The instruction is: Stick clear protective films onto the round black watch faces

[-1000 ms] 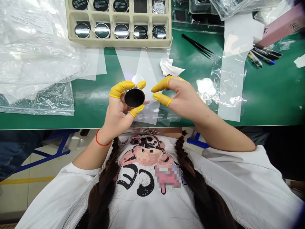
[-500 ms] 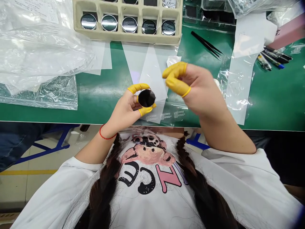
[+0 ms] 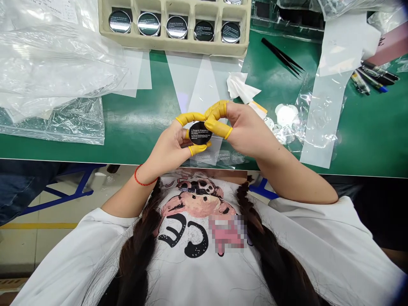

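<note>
Round black watch point(image 3: 200, 133) pinched in the left hand point(image 3: 168, 148), above the green desk point(image 3: 134, 146).
The yellow-cotted right hand point(image 3: 245, 129) presses fingertips against its upper-right rim, gripping it too.

A round watch point(image 3: 200, 133) shows black film with white print across its face.

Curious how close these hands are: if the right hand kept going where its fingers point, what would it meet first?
Probably the round black disc in the left hand; the fingers of the right hand seem to touch it.
</note>
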Available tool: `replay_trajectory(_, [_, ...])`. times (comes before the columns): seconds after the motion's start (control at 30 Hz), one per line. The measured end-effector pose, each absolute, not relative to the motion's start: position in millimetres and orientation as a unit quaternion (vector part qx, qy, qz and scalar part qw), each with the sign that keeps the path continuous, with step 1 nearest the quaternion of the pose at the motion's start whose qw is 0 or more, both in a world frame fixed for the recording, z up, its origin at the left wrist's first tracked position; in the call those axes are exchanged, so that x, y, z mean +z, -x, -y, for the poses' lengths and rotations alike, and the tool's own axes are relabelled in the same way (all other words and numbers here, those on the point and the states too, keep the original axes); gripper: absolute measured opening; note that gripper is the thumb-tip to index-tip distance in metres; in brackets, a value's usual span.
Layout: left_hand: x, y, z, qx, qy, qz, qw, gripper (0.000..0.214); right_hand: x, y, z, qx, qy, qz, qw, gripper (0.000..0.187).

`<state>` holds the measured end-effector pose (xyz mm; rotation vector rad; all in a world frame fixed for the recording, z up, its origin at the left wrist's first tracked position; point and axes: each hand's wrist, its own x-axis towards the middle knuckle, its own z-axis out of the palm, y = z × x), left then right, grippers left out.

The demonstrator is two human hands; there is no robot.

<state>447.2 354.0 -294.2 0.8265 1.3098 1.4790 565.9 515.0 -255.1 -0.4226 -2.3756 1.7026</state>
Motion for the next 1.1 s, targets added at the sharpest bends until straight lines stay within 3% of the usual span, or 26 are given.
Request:
replay_trajectory(0.4, [-293.3,-447.7,-354.0,0.605,-0.331,-0.541,0.483,0.063,-257.0,-567.4,-511.7,0.533,0.14,0.825,0.122,0.014])
replay_trajectory(1.1, [-297.8,-446.2,-354.2,0.612,-0.347,-0.535,0.468,0.062,-258.8,-569.6,-507.6,0.458,0.128,0.866,0.155,0.025])
